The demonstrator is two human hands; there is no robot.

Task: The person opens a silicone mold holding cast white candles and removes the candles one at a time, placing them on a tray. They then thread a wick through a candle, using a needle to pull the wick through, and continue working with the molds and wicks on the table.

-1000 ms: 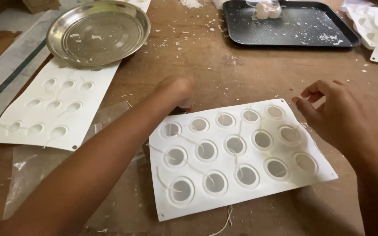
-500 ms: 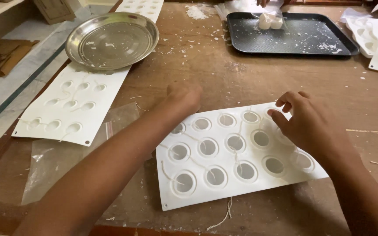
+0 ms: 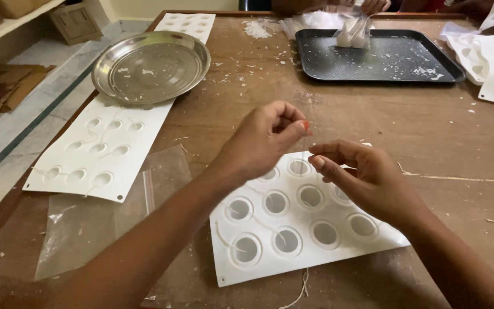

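On the far left of the worktop [image 3: 430,143] sits a white mold sheet [image 3: 101,151] with shallow round cups, its top edge tucked under a round steel plate [image 3: 151,66], and a clear plastic bag [image 3: 104,212] lies flat just beside it.

Moving right, the left hand [image 3: 264,140] is raised over the nearer white mold [image 3: 298,223], fingers pinched tight on what looks like a thin pale string [image 3: 303,150]. It's really fine, so I can only partly make it out. The right hand [image 3: 367,180] is close by, thumb and forefinger nipped together as if on the same strand, though I can't tell for sure that its grip actually has it. The mold below has round cups with pale fill, and thin strands trail across its left side.

My take on doing this bit well: keep the string taut between both pinches, stay low over the cup, and go straight down the centre so it doesn't lean.

Further right at the back is a black tray [image 3: 378,57] flecked with white crumbs, with more white molds [image 3: 487,63] at the edge.
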